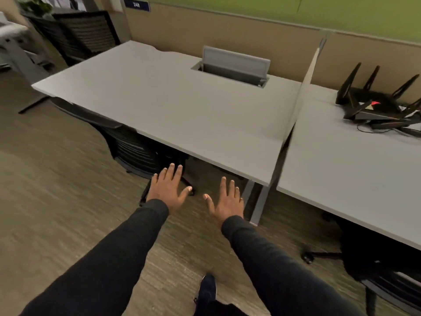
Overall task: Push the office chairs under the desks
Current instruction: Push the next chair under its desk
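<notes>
A black mesh office chair sits tucked under the front edge of the grey desk, its backrest against the desk's edge and its base partly hidden. My left hand hovers just right of the backrest with fingers spread, touching nothing. My right hand is held flat and open beside it, in front of the desk leg. Another black chair stands under the neighbouring desk on the right, mostly hidden.
A black router with antennas and its cables lie on the right desk. A thin divider panel separates the desks. An open cable hatch sits at the left desk's back. Two more black chairs stand far left. My shoe is on the carpet.
</notes>
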The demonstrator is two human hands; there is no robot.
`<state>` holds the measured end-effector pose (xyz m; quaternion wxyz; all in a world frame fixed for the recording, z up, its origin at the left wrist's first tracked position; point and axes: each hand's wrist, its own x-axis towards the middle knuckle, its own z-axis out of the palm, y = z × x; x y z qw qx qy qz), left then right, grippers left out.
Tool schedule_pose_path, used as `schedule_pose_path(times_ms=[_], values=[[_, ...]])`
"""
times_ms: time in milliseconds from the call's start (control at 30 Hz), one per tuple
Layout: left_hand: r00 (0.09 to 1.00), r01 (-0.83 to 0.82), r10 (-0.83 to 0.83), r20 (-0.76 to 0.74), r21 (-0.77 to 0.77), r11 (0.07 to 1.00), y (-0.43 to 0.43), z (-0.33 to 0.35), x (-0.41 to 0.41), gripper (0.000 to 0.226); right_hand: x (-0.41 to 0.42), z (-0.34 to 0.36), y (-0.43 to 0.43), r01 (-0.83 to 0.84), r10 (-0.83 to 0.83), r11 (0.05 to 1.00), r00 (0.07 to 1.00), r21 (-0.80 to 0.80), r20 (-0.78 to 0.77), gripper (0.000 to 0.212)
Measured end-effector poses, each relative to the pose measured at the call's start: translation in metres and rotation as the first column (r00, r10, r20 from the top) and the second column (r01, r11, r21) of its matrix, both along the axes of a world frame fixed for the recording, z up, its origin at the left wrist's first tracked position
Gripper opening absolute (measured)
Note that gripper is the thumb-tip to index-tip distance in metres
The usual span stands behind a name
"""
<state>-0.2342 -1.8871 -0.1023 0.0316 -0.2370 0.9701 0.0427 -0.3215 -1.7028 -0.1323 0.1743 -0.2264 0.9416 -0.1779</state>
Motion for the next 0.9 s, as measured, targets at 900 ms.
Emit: schedule_pose_path(times_ms=[900], values=[[1.000,-0.015,0.015,-0.013,-0.065,0.998,-0.581,0.040,-0.056,0.077,-0.015,0.056,-0.510,0.138,-0.137,0.985,0.990,-0.105,0.015,0.091]])
